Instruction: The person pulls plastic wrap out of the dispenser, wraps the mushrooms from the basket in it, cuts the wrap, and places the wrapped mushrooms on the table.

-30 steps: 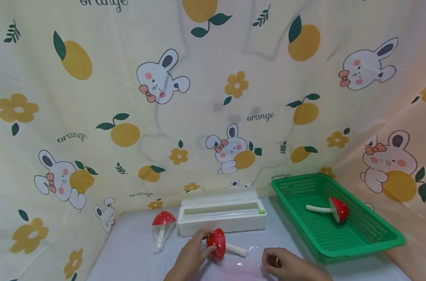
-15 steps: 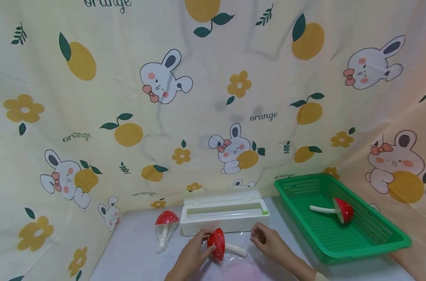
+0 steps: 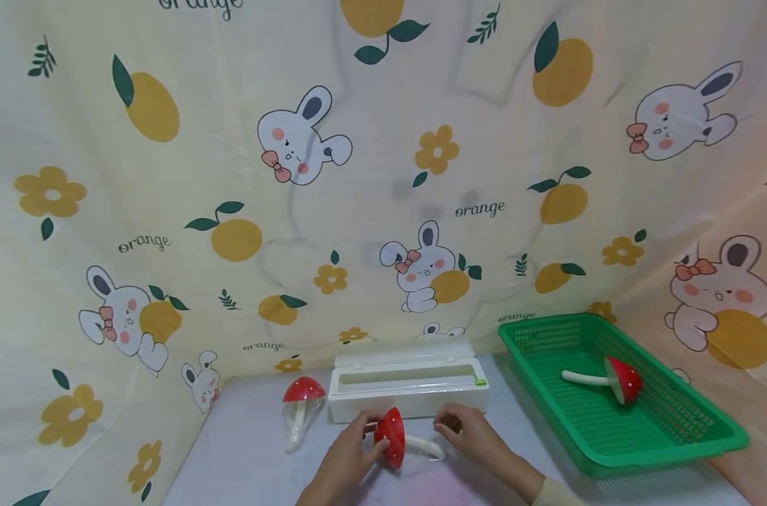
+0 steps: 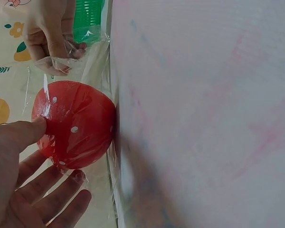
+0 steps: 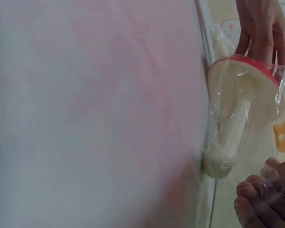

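A toy mushroom (image 3: 392,439) with a white-dotted red cap lies on its side on the table, its pale stem pointing right. My left hand (image 3: 347,453) grips the cap between thumb and fingers. Clear plastic film (image 5: 280,95) covers cap and stem, shiny and wrinkled in both wrist views. Beyond the stem's end, my right hand (image 3: 468,430) pinches a free edge of this film with curled fingers and thumb. In the left wrist view the film stretches from the red cap (image 4: 76,126) to the right hand (image 4: 50,35).
Behind the hands stands a white cling film box (image 3: 409,406), lid up, with a green slider. Another mushroom (image 3: 303,393), wrapped in film, lies to its left. On the right, a green basket (image 3: 661,451) contains a mushroom (image 3: 625,381). A printed cloth (image 3: 358,176) hangs behind.
My right hand has risen from the table front and moved left toward the stem, bringing the film over it. The left hand keeps its grip on the cap.
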`<state>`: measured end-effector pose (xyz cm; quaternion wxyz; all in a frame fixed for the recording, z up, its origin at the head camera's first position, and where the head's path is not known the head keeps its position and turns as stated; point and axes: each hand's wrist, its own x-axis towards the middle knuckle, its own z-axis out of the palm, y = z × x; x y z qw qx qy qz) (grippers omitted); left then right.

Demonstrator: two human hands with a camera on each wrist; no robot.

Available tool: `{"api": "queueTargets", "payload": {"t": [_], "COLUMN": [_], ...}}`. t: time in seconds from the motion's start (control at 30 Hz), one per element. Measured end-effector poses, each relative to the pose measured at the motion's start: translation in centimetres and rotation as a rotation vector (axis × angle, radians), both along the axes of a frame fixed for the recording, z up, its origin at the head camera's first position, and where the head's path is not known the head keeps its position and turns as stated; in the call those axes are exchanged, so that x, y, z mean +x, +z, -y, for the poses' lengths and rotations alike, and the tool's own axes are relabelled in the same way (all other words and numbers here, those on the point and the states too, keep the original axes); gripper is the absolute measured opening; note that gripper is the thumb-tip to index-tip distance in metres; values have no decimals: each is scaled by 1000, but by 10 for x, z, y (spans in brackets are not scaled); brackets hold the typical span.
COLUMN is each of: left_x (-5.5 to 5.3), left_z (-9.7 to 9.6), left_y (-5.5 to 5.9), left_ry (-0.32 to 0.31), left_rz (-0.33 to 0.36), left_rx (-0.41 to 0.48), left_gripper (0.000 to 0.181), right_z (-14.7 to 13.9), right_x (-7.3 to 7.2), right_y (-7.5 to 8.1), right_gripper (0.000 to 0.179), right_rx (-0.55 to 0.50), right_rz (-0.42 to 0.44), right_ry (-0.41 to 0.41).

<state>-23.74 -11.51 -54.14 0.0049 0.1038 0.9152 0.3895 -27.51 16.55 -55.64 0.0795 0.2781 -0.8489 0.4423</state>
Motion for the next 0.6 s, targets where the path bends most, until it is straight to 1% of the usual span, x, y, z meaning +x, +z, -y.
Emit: {"api": "queueTargets", "payload": {"t": [0.1,0.13,0.2,0.27,0.37,0.4,0.5,0.6], "left_x": [0,0,0,0,-1,-1,-2,-4], "left_z": [-1,-1,-2,-2,-2,-3,-3,-3], "left_y": [1,1,1,1,0,-1,-3,-5], "left_ry": [1,5,13,18,26,25,22,8], "left_rz": [1,0,-3,-16,-28,-36,-57,-75], "left_rx": [0,0,-8,-10,-13,-10,-4,18], "left_gripper": [48,48,49,49,49,48,46,44], "right_z": [-1,-2,-3,-3,-1,0,4,6], "right_x": [2,3,6,10,15,15,13,9], "right_y": [-3,-3,-3,-1,1,2,3,2], "right_gripper": [5,6,12,20,29,30,29,28], "right_rx": [30,44,103,174,299,326,368,380], "right_rz": [-28,-50,-61,-56,-56,-68,-81,-47], "right_ry": [56,78,91,77,4,-18,-58,-63]}}
